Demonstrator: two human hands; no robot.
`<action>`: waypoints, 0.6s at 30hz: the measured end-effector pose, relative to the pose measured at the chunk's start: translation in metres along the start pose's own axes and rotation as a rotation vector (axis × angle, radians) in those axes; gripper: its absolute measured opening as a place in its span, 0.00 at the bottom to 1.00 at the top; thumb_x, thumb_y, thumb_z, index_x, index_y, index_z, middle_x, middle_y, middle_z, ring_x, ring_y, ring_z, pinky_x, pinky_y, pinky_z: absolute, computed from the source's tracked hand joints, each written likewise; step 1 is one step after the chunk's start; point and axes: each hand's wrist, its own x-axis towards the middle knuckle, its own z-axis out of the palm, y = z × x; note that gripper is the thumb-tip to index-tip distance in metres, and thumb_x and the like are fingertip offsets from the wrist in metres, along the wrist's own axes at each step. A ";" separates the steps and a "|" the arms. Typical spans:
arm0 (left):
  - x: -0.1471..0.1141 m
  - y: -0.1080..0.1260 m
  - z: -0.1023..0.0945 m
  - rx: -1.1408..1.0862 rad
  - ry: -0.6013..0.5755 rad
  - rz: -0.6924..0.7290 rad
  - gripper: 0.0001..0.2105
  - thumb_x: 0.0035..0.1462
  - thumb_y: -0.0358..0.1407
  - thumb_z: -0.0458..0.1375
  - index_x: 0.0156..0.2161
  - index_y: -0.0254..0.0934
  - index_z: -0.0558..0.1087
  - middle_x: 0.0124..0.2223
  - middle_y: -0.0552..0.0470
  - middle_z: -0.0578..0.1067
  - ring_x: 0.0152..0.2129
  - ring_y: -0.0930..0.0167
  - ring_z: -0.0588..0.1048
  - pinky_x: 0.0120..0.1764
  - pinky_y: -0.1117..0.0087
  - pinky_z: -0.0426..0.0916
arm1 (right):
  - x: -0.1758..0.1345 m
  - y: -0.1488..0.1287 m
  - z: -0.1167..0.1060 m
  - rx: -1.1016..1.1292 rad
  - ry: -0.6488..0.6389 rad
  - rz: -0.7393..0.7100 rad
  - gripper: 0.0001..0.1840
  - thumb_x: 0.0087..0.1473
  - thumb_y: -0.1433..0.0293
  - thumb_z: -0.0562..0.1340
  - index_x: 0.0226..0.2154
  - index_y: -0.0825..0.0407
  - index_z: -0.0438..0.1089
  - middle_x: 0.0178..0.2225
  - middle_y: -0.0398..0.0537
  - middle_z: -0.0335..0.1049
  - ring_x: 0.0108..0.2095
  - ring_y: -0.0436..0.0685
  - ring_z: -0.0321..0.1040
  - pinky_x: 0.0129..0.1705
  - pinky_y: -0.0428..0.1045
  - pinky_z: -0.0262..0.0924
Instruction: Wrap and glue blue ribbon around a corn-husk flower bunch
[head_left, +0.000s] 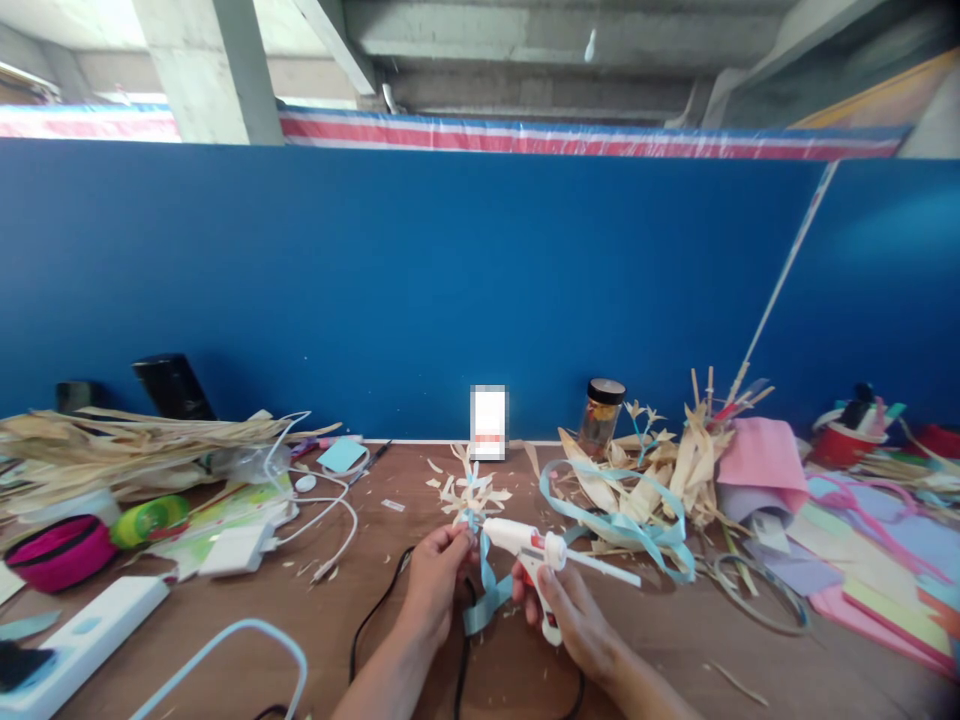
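One pale flower [472, 492] beyond left hand [435, 575], base pinched; right hand [574, 612] gripping glue gun [519, 538].

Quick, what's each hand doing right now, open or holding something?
Left hand: closed, pinching the pale flower at its base.
Right hand: closed around the white glue gun.

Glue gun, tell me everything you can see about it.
The glue gun looks like white plastic, with some red around the grip. The right hand holds it over the table, handle downward, nozzle pointing left toward the base of the flower, near the left hand. A thin, pale stick juts from its back. Whether the nozzle touches the flower is unclear.
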 end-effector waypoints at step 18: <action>-0.002 0.002 0.001 0.044 0.008 0.011 0.11 0.41 0.39 0.60 0.28 0.31 0.71 0.18 0.56 0.67 0.13 0.82 0.57 0.16 0.80 0.46 | 0.000 -0.007 0.002 0.010 0.024 0.015 0.25 0.53 0.52 0.47 0.36 0.56 0.63 0.28 0.49 0.66 0.21 0.47 0.58 0.21 0.44 0.50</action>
